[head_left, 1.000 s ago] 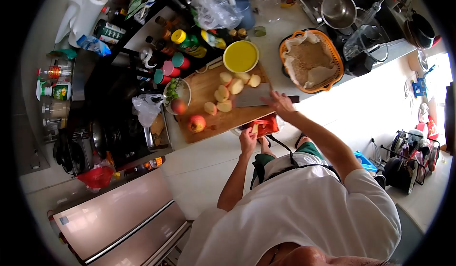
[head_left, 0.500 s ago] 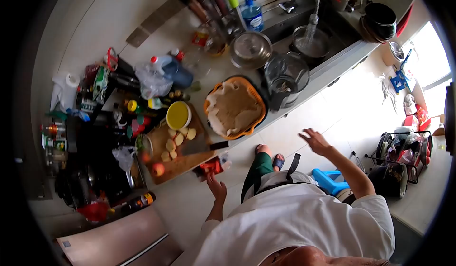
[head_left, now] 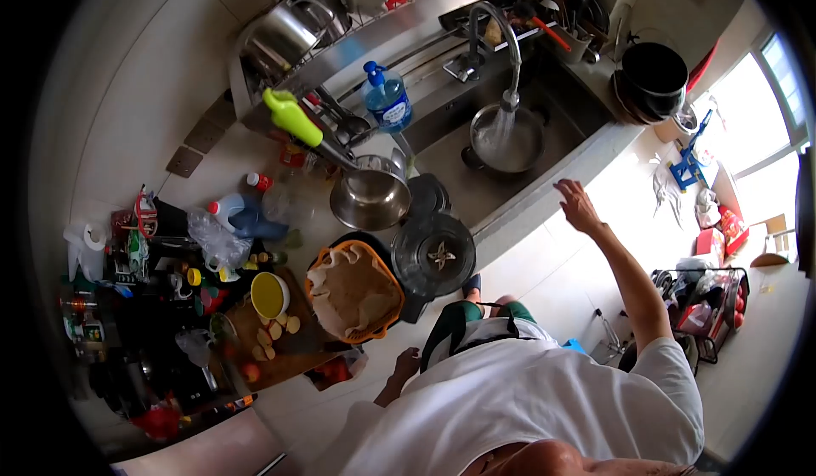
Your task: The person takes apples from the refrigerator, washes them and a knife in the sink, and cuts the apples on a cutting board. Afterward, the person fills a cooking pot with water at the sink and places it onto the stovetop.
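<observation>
My right hand (head_left: pixel 579 206) is raised near the front edge of the sink counter, fingers apart, holding nothing. Beyond it, water runs from the faucet (head_left: pixel 510 68) into a metal pot (head_left: pixel 507 138) standing in the sink (head_left: pixel 446 149). My left hand (head_left: pixel 406 364) hangs low beside my body, in front of the counter; its fingers are small and dark. Left of it, apple pieces (head_left: pixel 274 330) and a yellow-topped bowl (head_left: pixel 269 296) rest on the wooden cutting board (head_left: pixel 297 359). A red-filled container (head_left: pixel 334 372) sits at the board's front edge.
An orange lined basket (head_left: pixel 355 294) stands beside a clear blender jug (head_left: pixel 433 255) and a metal pot (head_left: pixel 371 194). A blue soap bottle (head_left: pixel 387 98) is behind the sink. Black pans (head_left: pixel 653 72) are stacked at its right end.
The view has swung toward the sink. My right hand has left the knife on the board and moved right to the sink's front. My left hand has come away from the red-filled container.
</observation>
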Available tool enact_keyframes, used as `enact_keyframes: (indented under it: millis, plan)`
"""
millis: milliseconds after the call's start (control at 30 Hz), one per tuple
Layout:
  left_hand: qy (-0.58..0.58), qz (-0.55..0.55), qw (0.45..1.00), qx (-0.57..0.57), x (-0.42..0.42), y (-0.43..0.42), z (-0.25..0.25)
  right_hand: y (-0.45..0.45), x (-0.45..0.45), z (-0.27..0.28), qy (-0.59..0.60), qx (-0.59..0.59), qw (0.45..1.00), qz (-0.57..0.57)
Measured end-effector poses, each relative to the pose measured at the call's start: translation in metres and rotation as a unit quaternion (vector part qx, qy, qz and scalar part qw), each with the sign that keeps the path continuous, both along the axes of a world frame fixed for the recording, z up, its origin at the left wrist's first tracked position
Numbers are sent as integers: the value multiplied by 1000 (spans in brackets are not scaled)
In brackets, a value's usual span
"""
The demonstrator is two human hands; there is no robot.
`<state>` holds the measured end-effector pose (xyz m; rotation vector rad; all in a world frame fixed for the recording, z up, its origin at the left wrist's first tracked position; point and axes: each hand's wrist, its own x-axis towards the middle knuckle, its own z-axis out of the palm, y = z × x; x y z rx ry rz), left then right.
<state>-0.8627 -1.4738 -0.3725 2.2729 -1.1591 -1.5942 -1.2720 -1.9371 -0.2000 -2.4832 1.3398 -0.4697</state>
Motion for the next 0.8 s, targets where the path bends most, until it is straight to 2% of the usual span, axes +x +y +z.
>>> enact_keyframes:
  millis: [67, 200, 267, 333, 433, 500, 533, 600, 633, 700, 733, 800]
  plan:
    - [-27, -4, 999, -25, -10, -25, 7, -54, -12, -4, -20, -42, 999, 22]
    - [-36, 31, 997, -67, -38, -23, -7, -153, -3, 26, 34, -41, 997, 54]
    - [-55, 95, 991, -71, -68, -23, 2, -205, 13, 34, 61, -49, 994, 82]
    - [-89, 133, 983, -93, -107, -16, 0, -256, 37, 41, 77, -60, 987, 129]
    - [-102, 216, 968, -76, -177, -23, 0, -321, 79, 59, 146, -55, 950, 272]
    - [-78, 306, 947, -59, -237, -30, 10, -358, 111, 38, 109, -39, 938, 326]
    - [-126, 288, 944, -103, -259, -41, 15, -374, 128, 23, 91, -30, 931, 352]
    - [-225, 242, 925, -185, -286, -77, 34, -407, 170, -5, 67, -94, 896, 429]
    - [-221, 295, 906, -211, -292, -121, 68, -414, 185, -15, 53, -124, 875, 464]
    - [-190, 301, 902, -245, -287, -213, 132, -409, 207, -2, 78, -150, 869, 465]
    - [-174, 288, 896, -290, -283, -253, 152, -406, 215, 4, 91, -163, 866, 464]
    - [-186, 279, 862, -380, -273, -327, 160, -408, 230, -1, 107, -187, 863, 456]
